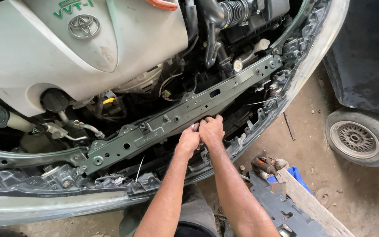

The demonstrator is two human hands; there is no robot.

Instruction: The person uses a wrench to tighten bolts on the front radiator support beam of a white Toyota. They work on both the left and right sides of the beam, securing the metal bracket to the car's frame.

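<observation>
Reaching in over the front bumper (259,127), you have both hands pressed together at the lower edge of the dark metal radiator support bar (185,112), which runs diagonally across the open engine bay. Your left hand (188,141) is curled shut, pinching something small and pale against the bar; what it is, you cannot tell from here. Your right hand (211,129) rests fingers-down just beside it, touching the bar as if to steady it, its grip half closed on nothing visible. Behind sits the pale engine cover (44,52); a car wheel (356,138) stands well apart on the dirt floor (312,149)
</observation>
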